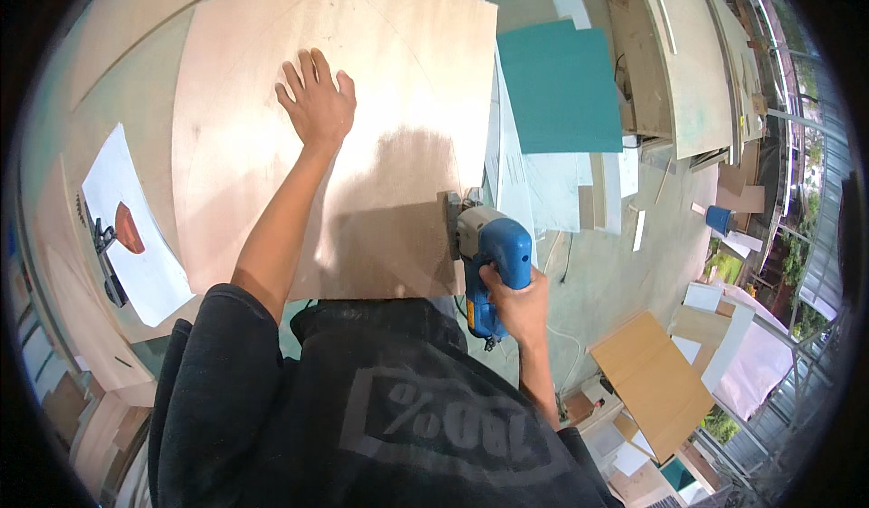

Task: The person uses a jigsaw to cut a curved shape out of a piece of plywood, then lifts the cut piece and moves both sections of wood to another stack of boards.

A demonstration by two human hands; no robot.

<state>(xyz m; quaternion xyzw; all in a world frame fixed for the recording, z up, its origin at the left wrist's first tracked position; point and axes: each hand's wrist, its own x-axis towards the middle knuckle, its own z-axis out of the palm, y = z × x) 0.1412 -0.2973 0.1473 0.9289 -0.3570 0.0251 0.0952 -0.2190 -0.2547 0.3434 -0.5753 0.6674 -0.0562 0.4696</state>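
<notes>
Plywood sheet carries the open, spread left hand; at its four-o'clock edge, right hand grips a jigsaw.

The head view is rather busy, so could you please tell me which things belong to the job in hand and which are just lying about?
In use:
- blue power tool, gripped by the right hand at the sheet's right edge
- pale wooden sheet, under the spread left hand

Apparently just lying about:
- green panel
- orange-brown board
- blue container
</notes>
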